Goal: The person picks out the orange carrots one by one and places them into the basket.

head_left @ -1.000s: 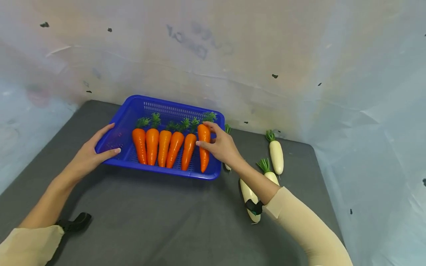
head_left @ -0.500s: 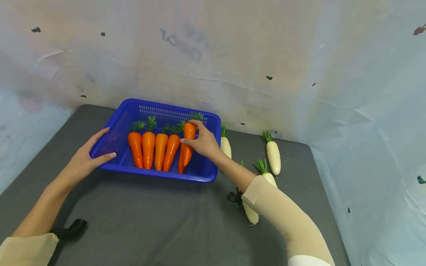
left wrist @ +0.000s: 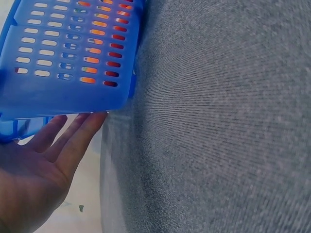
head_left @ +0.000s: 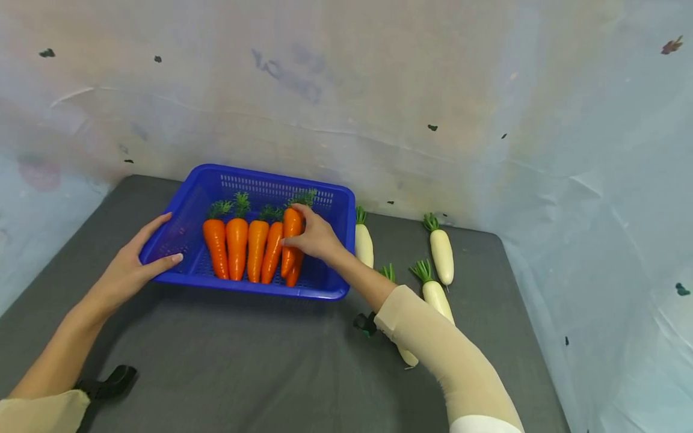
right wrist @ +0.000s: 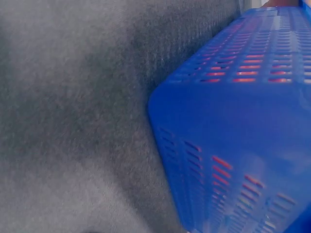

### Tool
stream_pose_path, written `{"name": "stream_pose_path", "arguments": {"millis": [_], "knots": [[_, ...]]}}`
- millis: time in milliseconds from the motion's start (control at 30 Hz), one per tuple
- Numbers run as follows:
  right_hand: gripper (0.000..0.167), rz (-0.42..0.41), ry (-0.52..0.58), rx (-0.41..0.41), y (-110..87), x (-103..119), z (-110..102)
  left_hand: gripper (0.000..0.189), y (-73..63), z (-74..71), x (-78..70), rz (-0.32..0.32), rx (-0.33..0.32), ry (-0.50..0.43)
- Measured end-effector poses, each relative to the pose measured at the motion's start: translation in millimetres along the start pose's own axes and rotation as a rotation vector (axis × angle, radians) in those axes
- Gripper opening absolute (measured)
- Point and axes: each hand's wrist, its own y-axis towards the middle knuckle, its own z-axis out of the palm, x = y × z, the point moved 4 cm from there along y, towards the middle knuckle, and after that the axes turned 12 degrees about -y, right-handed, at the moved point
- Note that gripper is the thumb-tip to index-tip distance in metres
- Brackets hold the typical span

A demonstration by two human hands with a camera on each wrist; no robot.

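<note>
A blue plastic basket stands toward the back left of the grey table, with several orange carrots lying side by side in it, green tops toward the back. My left hand holds the basket's left end, thumb over the rim; in the left wrist view its fingers reach to the basket's end wall. Inside the basket, my right hand pinches the upper part of a carrot, which overlaps another carrot. Only the basket's outside fills the right wrist view; the right hand is hidden there.
Several white radishes with green stems lie right of the basket, among them one near the back and one beside the basket's wall. The right forearm partly covers another radish. A plastic-covered wall rises behind the table.
My right hand has carried the carrot leftward from the basket's right end toward the row, lowering it over the last carrot there. My left hand stays on the basket's left end.
</note>
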Motion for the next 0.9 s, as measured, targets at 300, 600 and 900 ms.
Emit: {"name": "stream_pose_path", "arguments": {"millis": [300,600,900], "knots": [[0.086,-0.001,-0.187,-0.022,2.6,1.6,9.6,0.083,-1.5,0.7,-3.6,-0.017,-0.003,-0.013],[0.087,0.049,-0.272,-0.002,-1.4,0.9,8.4,0.083,-0.5,1.4,-3.0,-0.017,-0.003,-0.035],[0.082,0.1,-0.184,0.031,-1.1,-2.9,3.1,0.082,0.3,1.7,-5.0,-0.022,0.004,-0.013]]}}
